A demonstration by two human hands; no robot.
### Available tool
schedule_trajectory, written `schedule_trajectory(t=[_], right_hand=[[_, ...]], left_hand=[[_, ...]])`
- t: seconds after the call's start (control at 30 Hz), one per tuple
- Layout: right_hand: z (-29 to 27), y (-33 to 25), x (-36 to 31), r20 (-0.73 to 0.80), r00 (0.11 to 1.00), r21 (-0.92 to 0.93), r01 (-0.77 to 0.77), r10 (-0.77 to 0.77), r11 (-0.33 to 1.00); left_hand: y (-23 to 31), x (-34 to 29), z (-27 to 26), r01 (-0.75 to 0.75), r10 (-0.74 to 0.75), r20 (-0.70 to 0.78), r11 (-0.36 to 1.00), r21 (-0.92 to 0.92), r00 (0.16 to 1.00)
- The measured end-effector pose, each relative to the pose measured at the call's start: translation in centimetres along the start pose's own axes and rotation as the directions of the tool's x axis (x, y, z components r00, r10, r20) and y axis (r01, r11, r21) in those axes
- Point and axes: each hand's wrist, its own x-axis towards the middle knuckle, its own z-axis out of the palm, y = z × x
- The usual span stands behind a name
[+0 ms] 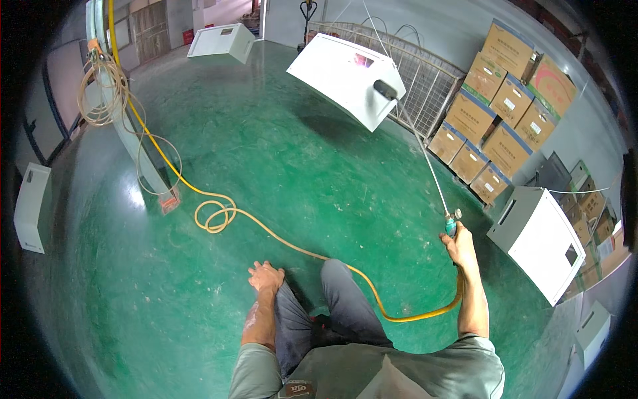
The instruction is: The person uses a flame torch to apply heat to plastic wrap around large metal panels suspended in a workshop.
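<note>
My right hand (460, 246) is closed around the green handle of a long-tubed gas torch (425, 153), which has a small round knob by the grip. Its dark cylindrical head (385, 90) is in front of a white metal cabinet (339, 70); whether they touch I cannot tell. The cabinet is tilted above the floor, its shadow below, with thin lines rising from it. A yellow hose (372, 286) runs from near the torch handle across the floor. My left hand (266, 276) rests on my left knee, fingers apart, holding nothing.
Other white cabinets are at the right (538, 243), far left (33, 209) and back (222, 43). Stacked cardboard boxes (470, 116) stand beside a metal mesh cage (425, 86). Coiled hose (105, 93) hangs on a post (143, 156). The hose loops on the green floor (199, 279).
</note>
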Motion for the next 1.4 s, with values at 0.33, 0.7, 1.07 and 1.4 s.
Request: schedule_trajectory(t=[0.33,0.7,1.07,1.4], right_hand=[[-2.8,-1.0,-2.5,0.067,0.996,-0.011,0.054,-0.053,0.998],[3.5,2.5,-2.5,0.088,0.951,0.966,-0.154,0.296,0.208],[10.7,-9.2,2.6,0.034,0.769,0.858,0.305,0.639,-0.413],[16.1,-13.4,1.7,0.116,0.62,0.754,0.454,0.776,-0.475]], left_hand=[[0.2,-1.0,1.1,0.004,-0.003,-0.059,1.0,0.006,0.998],[4.1,-6.1,3.4,-0.066,0.083,-0.183,0.993,0.098,0.98],[3.5,-4.0,5.1,-0.042,0.072,-0.198,0.988,0.15,0.978],[3.2,-3.3,4.7,-0.034,0.058,-0.143,0.986,0.164,0.988]])
